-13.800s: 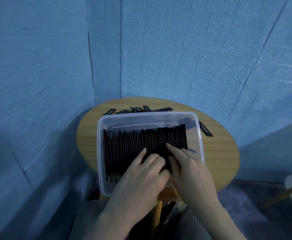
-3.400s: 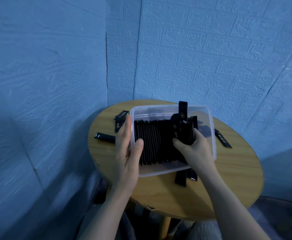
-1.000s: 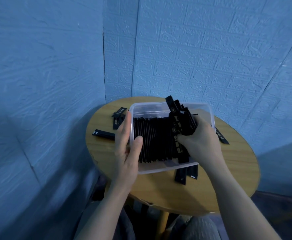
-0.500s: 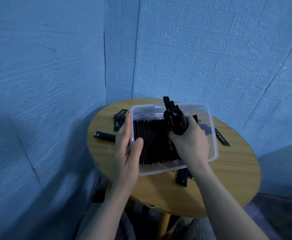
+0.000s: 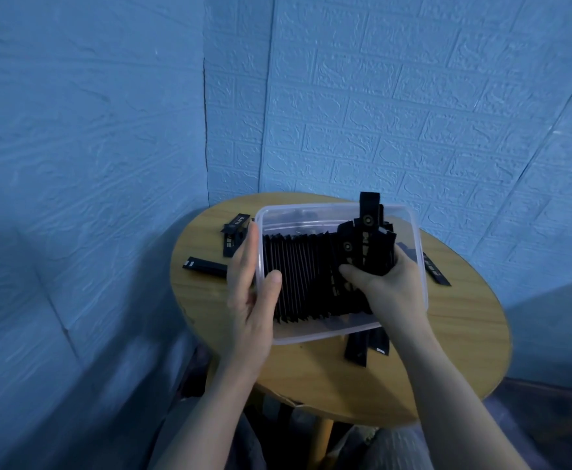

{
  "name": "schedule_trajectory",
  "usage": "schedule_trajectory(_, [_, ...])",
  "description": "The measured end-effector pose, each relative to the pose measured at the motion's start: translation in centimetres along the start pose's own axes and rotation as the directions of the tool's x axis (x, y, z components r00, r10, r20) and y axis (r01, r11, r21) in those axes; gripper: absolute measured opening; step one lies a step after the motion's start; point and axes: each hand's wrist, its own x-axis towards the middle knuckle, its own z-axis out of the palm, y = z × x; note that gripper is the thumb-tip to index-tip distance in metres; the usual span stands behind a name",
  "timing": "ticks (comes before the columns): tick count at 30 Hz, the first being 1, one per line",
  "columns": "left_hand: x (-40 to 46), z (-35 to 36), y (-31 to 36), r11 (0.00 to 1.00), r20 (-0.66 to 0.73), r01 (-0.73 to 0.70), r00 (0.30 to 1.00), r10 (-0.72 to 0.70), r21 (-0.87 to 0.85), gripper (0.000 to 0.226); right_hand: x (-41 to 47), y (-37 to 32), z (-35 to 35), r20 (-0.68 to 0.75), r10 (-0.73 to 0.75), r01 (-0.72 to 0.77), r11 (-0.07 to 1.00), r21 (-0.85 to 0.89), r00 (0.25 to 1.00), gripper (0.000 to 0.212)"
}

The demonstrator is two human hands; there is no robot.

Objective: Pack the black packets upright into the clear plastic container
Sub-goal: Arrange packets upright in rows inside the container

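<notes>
A clear plastic container (image 5: 315, 336) stands on a round wooden table (image 5: 447, 347). Inside it a row of black packets (image 5: 298, 276) stands upright on edge. My left hand (image 5: 249, 293) grips the container's left wall, thumb inside the rim and fingers outside. My right hand (image 5: 384, 283) grips a fanned bundle of black packets (image 5: 366, 245) over the right end of the row; one packet sticks up above the rest.
Loose black packets lie on the table: several left of the container (image 5: 232, 237), one (image 5: 206, 266) nearer the left edge, two (image 5: 367, 347) at the container's front, one (image 5: 435, 273) on its right. Blue brick-pattern walls close in behind and left.
My right hand has shifted the bundle from mid-row back to the right end and turned it more upright. My left hand keeps its grip on the container wall.
</notes>
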Motion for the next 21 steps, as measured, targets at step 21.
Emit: schedule_trajectory(21, [-0.2, -0.1, 0.5, 0.998, 0.021, 0.07, 0.997, -0.07, -0.008, 0.054, -0.3, 0.4, -0.1, -0.056, -0.028, 0.017, 0.981, -0.191, 0.998, 0.027])
